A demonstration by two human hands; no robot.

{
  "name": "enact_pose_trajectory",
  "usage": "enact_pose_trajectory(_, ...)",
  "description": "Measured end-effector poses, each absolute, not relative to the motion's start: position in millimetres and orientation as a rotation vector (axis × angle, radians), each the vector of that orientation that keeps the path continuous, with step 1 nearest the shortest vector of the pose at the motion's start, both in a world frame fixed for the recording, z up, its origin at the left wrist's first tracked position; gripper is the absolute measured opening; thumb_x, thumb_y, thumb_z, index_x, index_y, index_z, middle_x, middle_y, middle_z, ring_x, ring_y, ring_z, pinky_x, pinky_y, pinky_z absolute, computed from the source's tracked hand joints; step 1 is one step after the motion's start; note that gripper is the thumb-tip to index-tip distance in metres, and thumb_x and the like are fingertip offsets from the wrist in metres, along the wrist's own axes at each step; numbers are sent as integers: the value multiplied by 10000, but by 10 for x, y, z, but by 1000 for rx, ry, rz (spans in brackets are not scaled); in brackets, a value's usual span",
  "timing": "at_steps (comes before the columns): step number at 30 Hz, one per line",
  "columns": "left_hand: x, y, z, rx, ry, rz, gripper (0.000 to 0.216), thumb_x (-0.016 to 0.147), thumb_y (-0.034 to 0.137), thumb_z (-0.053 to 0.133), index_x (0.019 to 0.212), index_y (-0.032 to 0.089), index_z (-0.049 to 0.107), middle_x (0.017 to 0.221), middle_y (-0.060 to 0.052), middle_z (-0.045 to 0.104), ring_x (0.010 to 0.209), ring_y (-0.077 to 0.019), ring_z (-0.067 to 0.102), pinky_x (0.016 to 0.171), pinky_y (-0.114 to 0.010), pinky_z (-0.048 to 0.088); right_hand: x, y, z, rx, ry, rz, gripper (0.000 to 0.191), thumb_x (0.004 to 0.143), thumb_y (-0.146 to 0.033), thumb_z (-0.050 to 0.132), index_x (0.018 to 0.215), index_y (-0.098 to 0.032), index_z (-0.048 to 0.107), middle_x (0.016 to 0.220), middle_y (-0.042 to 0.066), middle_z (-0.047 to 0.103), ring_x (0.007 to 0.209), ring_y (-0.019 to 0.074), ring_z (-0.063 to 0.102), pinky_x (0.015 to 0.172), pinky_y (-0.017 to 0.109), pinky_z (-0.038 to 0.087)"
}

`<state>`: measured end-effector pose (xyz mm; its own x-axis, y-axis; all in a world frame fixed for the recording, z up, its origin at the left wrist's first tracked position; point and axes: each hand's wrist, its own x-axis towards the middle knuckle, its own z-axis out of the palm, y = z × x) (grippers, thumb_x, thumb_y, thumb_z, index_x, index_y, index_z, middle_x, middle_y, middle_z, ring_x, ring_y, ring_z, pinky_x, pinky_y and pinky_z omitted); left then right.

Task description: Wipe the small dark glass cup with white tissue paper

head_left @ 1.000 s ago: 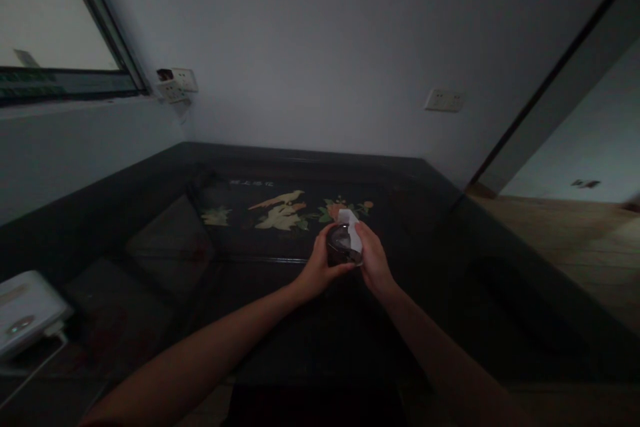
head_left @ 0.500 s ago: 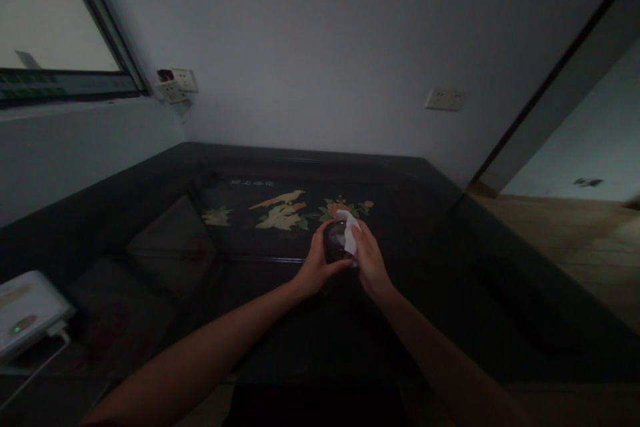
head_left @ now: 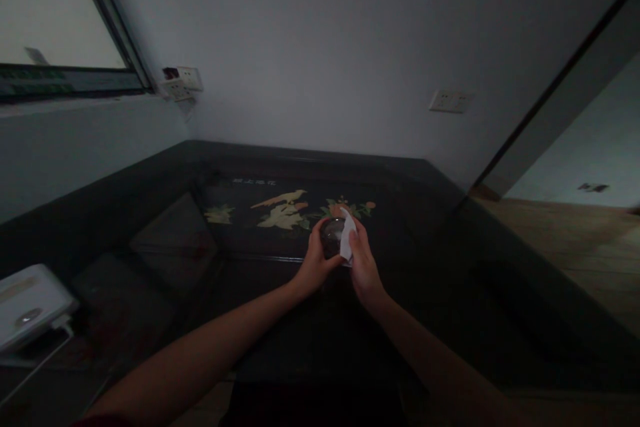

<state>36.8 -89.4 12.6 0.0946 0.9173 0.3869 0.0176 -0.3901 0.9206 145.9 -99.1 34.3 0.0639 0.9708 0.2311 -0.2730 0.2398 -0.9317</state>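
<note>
The room is dim. My left hand wraps round a small dark rounded glass object, perhaps a cup or jar, held above a dark table. My right hand presses a white cloth or tissue against the object's right side, fingers closed on the cloth. Both hands meet over the table's painted panel, which shows a pale bird and flowers.
The dark glossy table fills the corner under a white wall. A white device with a cable lies at the left edge. Wall sockets sit on the wall, and others near a window. Wooden floor shows at the right.
The hands and the object have shifted slightly away and left. The white cloth has slid from the object's top down to its right side.
</note>
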Motion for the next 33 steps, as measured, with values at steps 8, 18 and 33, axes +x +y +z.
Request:
enact_pose_trajectory(8,373,-930,160,1544,898,1381,767,698,225,696,1327,198,257,1376,-138,375,1289,-280,386,1107,-466,273,1470,-993,389,-825,-1042,1144,432,840,-490,526,1217,-281,531,1233,29,595,1134,199,547,997,373,415)
enact_pose_trajectory(18,380,-960,198,1567,785,1351,777,694,302,740,1312,208,280,1372,-147,392,1284,-295,398,1106,-487,277,1555,-919,503,-877,-1008,1191,343,788,-497,576,1007,-245,654,1032,31,685,945,203,635,841,348,490)
enact_pose_trajectory(33,371,-959,194,1582,754,1358,811,688,354,744,1329,202,271,1360,-141,409,1274,-295,411,1109,-476,273,1528,-890,425,-876,-805,1213,335,772,-491,583,956,-222,656,940,30,718,877,186,672,784,317,520)
